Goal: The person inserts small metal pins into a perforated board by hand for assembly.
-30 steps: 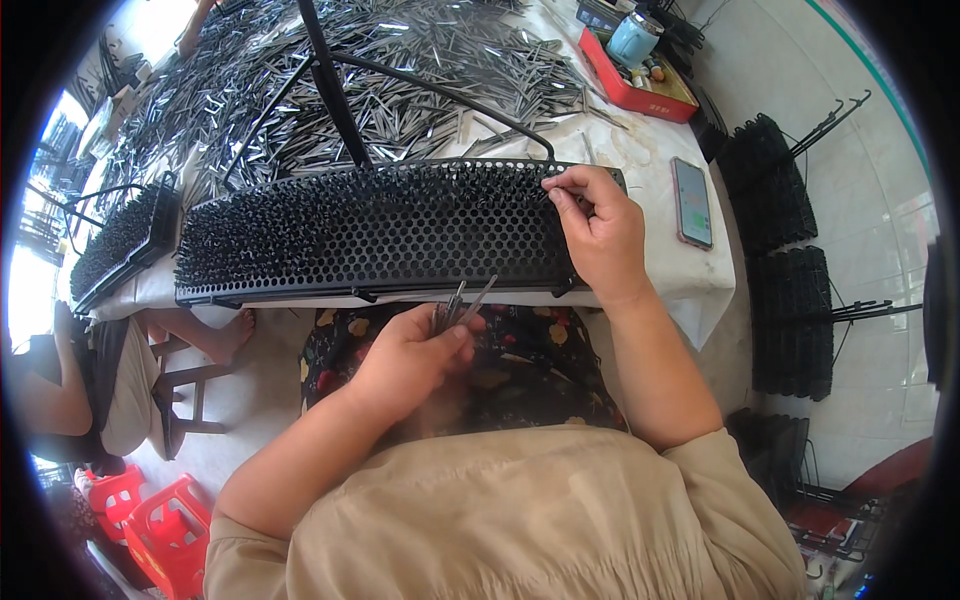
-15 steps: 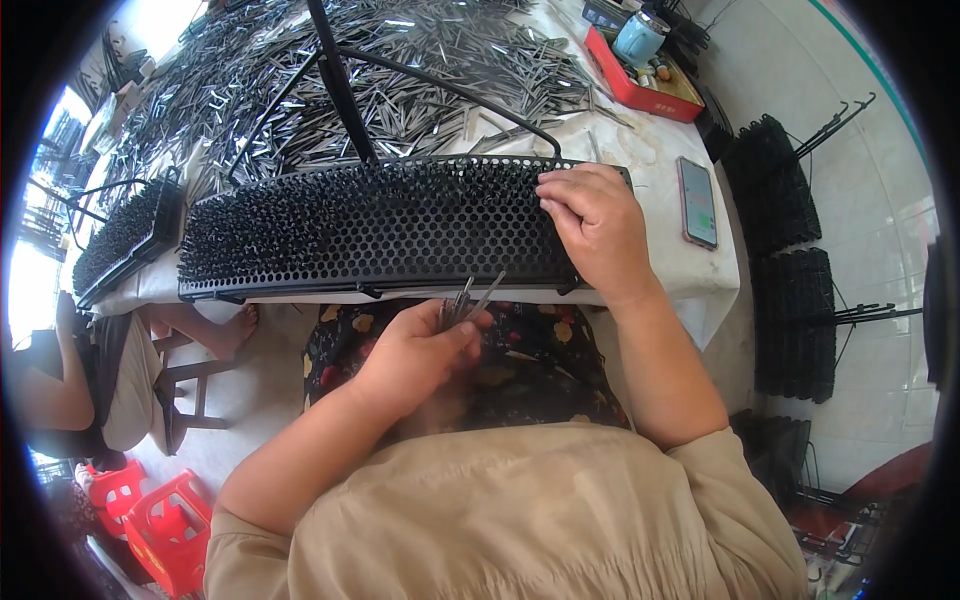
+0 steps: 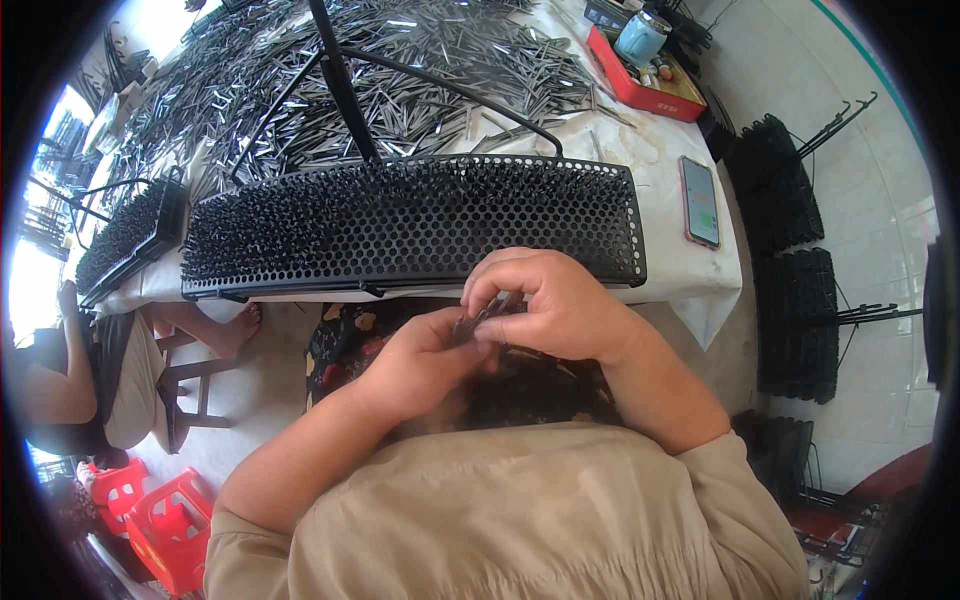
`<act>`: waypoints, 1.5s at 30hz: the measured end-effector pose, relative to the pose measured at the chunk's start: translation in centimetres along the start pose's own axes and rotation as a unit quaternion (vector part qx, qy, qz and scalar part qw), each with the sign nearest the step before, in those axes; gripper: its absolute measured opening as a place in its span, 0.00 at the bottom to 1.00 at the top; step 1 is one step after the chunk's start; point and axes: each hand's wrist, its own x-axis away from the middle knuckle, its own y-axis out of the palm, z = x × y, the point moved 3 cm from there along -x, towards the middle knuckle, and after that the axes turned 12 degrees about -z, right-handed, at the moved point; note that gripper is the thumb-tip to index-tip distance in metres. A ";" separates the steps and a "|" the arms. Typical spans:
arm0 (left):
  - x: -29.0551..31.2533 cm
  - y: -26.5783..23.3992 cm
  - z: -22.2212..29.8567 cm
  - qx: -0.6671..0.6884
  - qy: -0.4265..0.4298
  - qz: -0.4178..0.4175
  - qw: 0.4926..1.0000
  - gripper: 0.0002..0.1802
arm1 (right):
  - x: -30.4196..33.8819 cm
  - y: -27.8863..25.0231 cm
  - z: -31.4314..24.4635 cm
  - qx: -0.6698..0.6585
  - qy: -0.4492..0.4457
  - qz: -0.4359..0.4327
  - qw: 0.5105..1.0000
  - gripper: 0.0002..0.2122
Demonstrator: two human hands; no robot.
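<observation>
My left hand (image 3: pixel 415 365) is closed around a small bunch of thin dark metal strips (image 3: pixel 512 302), low in front of the table edge. Over that bunch my right hand (image 3: pixel 560 305) bends in, its thumb and fingers pinched on the strips' ends; the fingers partly hide them. Just beyond both hands stands a long black perforated panel (image 3: pixel 570 225) on a wire frame. Short black pieces fill its holes densely at the left and along the far rows. Bare holes show in the middle, near and right parts.
A heap of loose metal strips (image 3: pixel 420 110) covers the table's far side. At the right lie a phone (image 3: pixel 700 203) and a red tray (image 3: pixel 655 100) with a blue jar (image 3: pixel 642 38). A second filled panel (image 3: pixel 130 240) stands left, near another person. Red stools (image 3: pixel 170 530) are lower left.
My right hand has come away from the panel's right end, moving down and left to the strips in my left hand. The left hand has stayed nearly in place.
</observation>
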 end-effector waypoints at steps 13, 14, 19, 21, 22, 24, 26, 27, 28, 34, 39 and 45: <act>-0.2 0.2 0.2 0.023 -0.057 0.000 0.998 0.11 | 0.9 -0.1 2.0 -0.358 -0.024 0.217 0.908 0.07; -0.2 0.2 0.1 0.033 -0.071 0.011 0.997 0.11 | 0.9 0.0 1.9 -0.358 -0.024 0.217 0.908 0.07; -0.4 0.0 -0.3 0.083 -0.081 0.019 0.993 0.11 | 1.3 -0.7 2.1 -0.327 -0.012 0.285 0.901 0.09; -0.5 -0.3 -0.5 0.100 -0.085 0.020 0.991 0.10 | 1.6 -2.1 2.6 -0.301 -0.025 0.327 0.896 0.09; -0.6 -0.5 -0.5 0.111 -0.081 0.030 0.990 0.10 | 2.0 -3.1 2.9 -0.274 -0.038 0.369 0.888 0.08; -0.6 -1.0 -0.7 0.123 -0.076 0.037 0.989 0.10 | 3.1 -5.2 3.8 -0.149 -0.036 0.415 0.897 0.08; -0.8 -1.4 -1.1 0.159 -0.063 0.026 0.985 0.09 | 4.3 -6.8 4.5 0.069 -0.036 0.471 0.879 0.07; -0.8 -1.3 -1.0 0.159 -0.061 0.021 0.985 0.09 | 4.6 -7.1 5.0 0.074 -0.035 0.472 0.878 0.07; -0.6 -1.2 -0.7 0.160 -0.062 0.035 0.985 0.09 | 4.7 -7.0 5.2 0.092 -0.029 0.462 0.881 0.07; -0.8 -1.0 -0.7 0.161 -0.063 0.043 0.984 0.09 | 4.4 -6.8 5.6 0.095 -0.041 0.465 0.879 0.06; -0.6 -1.3 -0.9 0.169 -0.060 0.047 0.983 0.08 | 3.9 -6.7 5.4 0.122 -0.027 0.438 0.890 0.08; -0.8 -1.1 -0.8 0.155 -0.064 0.053 0.984 0.09 | 3.9 -7.0 5.6 0.146 -0.026 0.433 0.889 0.09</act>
